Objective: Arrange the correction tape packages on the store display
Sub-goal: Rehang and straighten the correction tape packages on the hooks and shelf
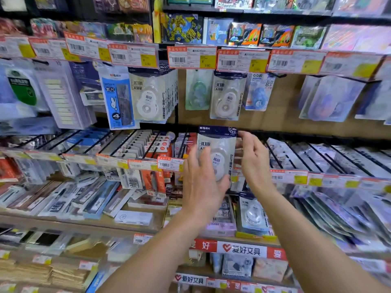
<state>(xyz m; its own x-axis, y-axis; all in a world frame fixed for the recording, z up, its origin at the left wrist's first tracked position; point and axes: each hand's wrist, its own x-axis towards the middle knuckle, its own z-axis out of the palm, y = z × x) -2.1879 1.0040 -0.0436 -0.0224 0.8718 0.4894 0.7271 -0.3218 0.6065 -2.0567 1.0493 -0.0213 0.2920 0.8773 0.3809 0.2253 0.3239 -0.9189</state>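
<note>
A white correction tape package point(219, 151) with a dark blue header is held upright in front of the middle shelf. My left hand point(203, 182) grips its lower left side and covers its bottom. My right hand point(254, 159) pinches its upper right corner with the fingertips. A full row of the same white packages point(152, 96) hangs on a peg at upper centre-left. One more of them point(227, 96) hangs further right. Another tape package point(254, 214) stands in a yellow box on the lower shelf.
Orange-and-yellow price tags point(191, 58) line the peg rail. A green tape pack point(197, 90) and a blue one point(259, 93) hang beside the single white one. Black peg hooks with pens and refills point(148, 144) jut out at hand height. Shelf boxes point(222, 223) sit below.
</note>
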